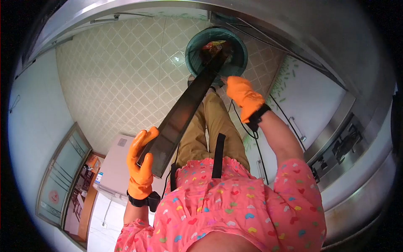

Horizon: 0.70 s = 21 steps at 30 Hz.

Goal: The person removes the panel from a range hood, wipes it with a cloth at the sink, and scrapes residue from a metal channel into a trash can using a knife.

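My left hand (142, 159), in an orange rubber glove, grips the near end of a long dark metal trough (178, 115), thumb on one side and fingers on the other. The trough slants away from me, and its far end reaches into the mouth of a round green bin (189, 52). Inside the bin lies some reddish and yellow waste (213, 47). My right hand (243, 94), also gloved in orange, is closed beside the trough's far part, close to the bin. A thin thing pokes out from its fingers toward the trough; its kind is unclear.
The bin stands on a tiled floor (121, 63) by my feet. White cabinets with a leaf pattern (310, 84) and a steel counter edge run along the right. A black cord (261, 157) hangs there. To the left are a pale fridge-like box (119, 164) and a glazed door (63, 176).
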Available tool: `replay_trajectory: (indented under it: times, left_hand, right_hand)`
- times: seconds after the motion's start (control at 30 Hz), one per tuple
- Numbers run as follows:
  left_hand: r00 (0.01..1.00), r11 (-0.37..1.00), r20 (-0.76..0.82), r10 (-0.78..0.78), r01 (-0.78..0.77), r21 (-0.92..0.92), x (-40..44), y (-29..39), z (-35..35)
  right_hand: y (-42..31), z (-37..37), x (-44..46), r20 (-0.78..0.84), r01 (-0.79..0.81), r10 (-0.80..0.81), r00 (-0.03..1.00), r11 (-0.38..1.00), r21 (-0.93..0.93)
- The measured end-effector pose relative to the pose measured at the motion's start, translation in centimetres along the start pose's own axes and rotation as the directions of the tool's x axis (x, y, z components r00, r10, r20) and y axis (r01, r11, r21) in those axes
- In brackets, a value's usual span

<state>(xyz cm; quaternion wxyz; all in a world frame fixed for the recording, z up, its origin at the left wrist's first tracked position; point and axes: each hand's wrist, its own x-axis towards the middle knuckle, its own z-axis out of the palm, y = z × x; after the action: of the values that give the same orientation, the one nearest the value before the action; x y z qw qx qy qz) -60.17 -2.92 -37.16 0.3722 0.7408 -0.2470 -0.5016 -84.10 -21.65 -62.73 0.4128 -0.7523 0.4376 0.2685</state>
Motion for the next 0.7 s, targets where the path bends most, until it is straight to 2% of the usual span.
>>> replay_trajectory:
  times: [0.03, 0.1, 0.13, 0.2, 0.23, 0.3, 0.43, 0.53, 0.6, 0.63, 0.7]
  left_hand:
    - [1.000, 1.000, -0.016, -0.013, 0.013, -0.009, 0.0, 0.2, 0.1]
    - [0.999, 0.999, -0.034, -0.027, 0.026, -0.024, -0.1, 0.5, 0.2]
    - [0.999, 0.999, -0.036, -0.031, 0.030, -0.018, -0.1, 0.6, 0.2]
    - [0.999, 0.999, -0.039, -0.031, 0.030, -0.017, 0.1, 0.9, 0.2]
    - [0.999, 1.000, -0.029, -0.020, 0.019, -0.013, 0.2, 1.1, 0.2]
    - [1.000, 1.000, -0.028, -0.007, 0.007, -0.008, 0.2, 1.2, 0.1]
    - [1.000, 1.000, -0.015, -0.021, 0.021, 0.005, 0.0, 0.6, -0.1]
    - [0.999, 0.999, -0.015, -0.049, 0.049, -0.006, -0.1, 0.5, -0.2]
    - [0.998, 0.998, -0.001, -0.061, 0.061, -0.013, -0.2, 0.4, -0.1]
    - [0.999, 0.999, -0.002, -0.053, 0.053, -0.009, -0.2, 0.5, 0.0]
    - [0.999, 0.999, -0.008, -0.044, 0.044, -0.006, -0.2, 0.3, -0.1]
  right_hand:
    - [-0.2, -1.5, -1.0, 0.001, 0.004, -0.004, 1.000, 1.000, -0.004]
    - [-0.2, -4.0, -4.8, -0.243, 0.199, -0.176, 0.954, 0.978, 0.071]
    - [-1.4, -6.4, -6.6, -0.243, 0.199, -0.178, 0.953, 0.978, 0.064]
    - [-3.9, -11.1, -10.0, 0.031, 0.186, -0.184, 0.982, 0.980, -0.066]
    - [-4.4, -11.6, -11.1, 0.030, 0.189, -0.188, 0.982, 0.979, -0.072]
    - [-5.0, -12.1, -12.2, 0.150, 0.258, -0.243, 0.958, 0.962, -0.089]
    - [-5.0, -11.2, -10.5, 0.143, 0.309, -0.296, 0.944, 0.948, -0.080]
    - [-5.0, -10.7, -7.1, 0.175, 0.348, -0.319, 0.931, 0.922, -0.169]
    - [-5.8, -10.4, -4.8, 0.284, 0.226, -0.161, 0.945, 0.950, -0.214]
    - [-5.8, -10.2, -3.9, 0.288, 0.228, -0.162, 0.944, 0.950, -0.213]
    - [-5.6, -9.1, -1.9, 0.228, 0.097, -0.050, 0.972, 0.975, -0.201]
